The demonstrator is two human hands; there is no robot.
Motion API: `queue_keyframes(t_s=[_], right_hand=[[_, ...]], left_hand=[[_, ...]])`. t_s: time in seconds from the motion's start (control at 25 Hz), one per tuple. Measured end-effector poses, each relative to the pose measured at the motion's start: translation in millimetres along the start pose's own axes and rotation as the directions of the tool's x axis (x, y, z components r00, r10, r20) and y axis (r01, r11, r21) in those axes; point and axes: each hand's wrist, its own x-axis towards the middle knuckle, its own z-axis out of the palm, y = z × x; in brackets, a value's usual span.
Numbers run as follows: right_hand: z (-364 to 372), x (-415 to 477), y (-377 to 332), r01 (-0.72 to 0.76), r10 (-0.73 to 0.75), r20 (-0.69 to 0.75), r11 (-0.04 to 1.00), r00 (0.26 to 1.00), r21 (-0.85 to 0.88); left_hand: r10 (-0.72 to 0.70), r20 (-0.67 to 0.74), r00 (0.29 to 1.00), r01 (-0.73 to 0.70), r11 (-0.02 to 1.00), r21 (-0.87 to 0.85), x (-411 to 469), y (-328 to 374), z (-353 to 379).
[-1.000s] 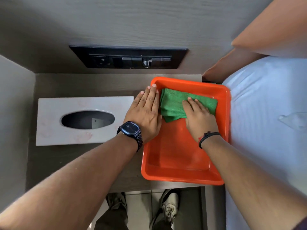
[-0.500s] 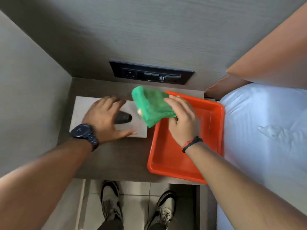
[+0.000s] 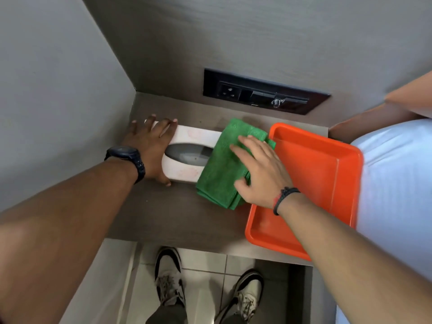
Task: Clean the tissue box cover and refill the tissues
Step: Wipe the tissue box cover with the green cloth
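The white tissue box cover (image 3: 191,135) lies flat on the brown bedside shelf (image 3: 177,216), its dark oval slot facing up. My left hand (image 3: 149,146) is spread over the cover's left end and grips its edges. A folded green cloth (image 3: 224,164) is draped over the cover's right end and hangs down onto the shelf. My right hand (image 3: 259,169) presses flat on the cloth, thumb tucked under its near edge. Red smudges show on the cover's top.
An orange plastic tray (image 3: 327,174) sits on the shelf right of the cloth, partly past the front edge. A black socket panel (image 3: 261,94) is set in the back wall. A grey side wall closes the left. The white bed (image 3: 397,183) lies to the right.
My right hand carried the green cloth out of the tray and laid it onto the cover's right end. My left hand moved from the tray's edge to the cover's left end.
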Motion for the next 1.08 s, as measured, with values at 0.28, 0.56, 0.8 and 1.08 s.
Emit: queue_keyframes(t_s=[0.28, 0.56, 0.8, 1.08], right_hand=[[50.0, 35.8, -44.8, -0.392, 0.390, -0.057, 0.919, 0.919, -0.034], [59.6, 47.6, -67.3, -0.245, 0.241, -0.102, 0.969, 0.965, -0.021], [53.1, 23.6, -45.8, -0.128, 0.127, -0.040, 0.991, 0.991, -0.041], [57.5, 68.1, -75.3, -0.312, 0.321, -0.136, 0.946, 0.937, 0.082]], left_hand=[[0.065, -0.079, 0.995, -0.068, 0.997, -0.032, 2.4, -0.3, 8.1], [0.081, -0.092, 0.992, -0.087, 0.994, -0.065, 2.4, -2.3, 6.5], [0.082, -0.049, 0.995, -0.086, 0.992, -0.088, 0.7, -2.6, 0.4], [0.074, -0.113, 0.991, -0.085, 0.992, -0.094, 1.8, -0.5, 5.4]])
